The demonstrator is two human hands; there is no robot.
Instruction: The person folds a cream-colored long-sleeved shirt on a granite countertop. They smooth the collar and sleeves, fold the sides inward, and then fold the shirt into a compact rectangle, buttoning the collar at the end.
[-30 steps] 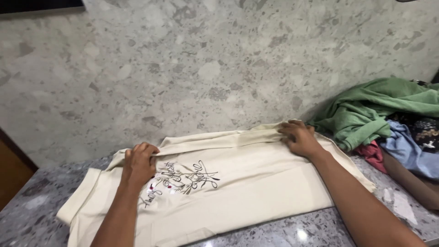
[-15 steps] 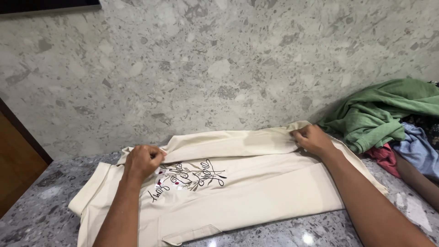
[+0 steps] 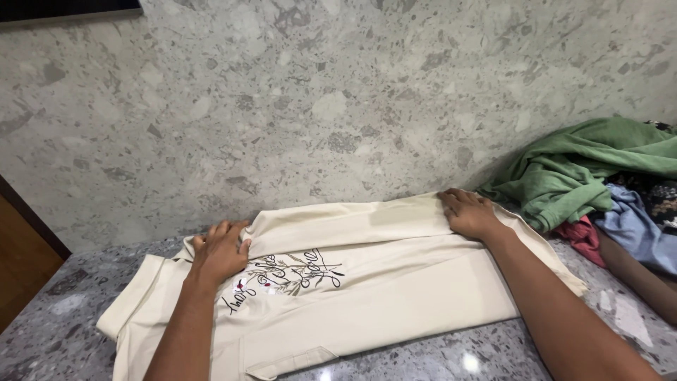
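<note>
While cream shirt (image 3: pixel 367 296) lies flat on grey worktop (image 3: pixel 63 331), long axis left–right, both hands pinch its folded far edge — left hand (image 3: pixel 220 251) fingers closed near collar end, right hand (image 3: pixel 471 214) fingers closed at hem end. Clothes pile (image 3: pixel 599 176) just beside right hand.

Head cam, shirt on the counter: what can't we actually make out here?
- Cream shirt: near hem cut off by the bottom edge; the folded-over flap hides the far side.
- Left hand and right hand: palms face down, so the grip on the cloth is unseen.
- Clothes pile: cut off by the right edge; lower garments buried under the green one.
- Forearm beside the pile: its hand is out of frame.
</note>
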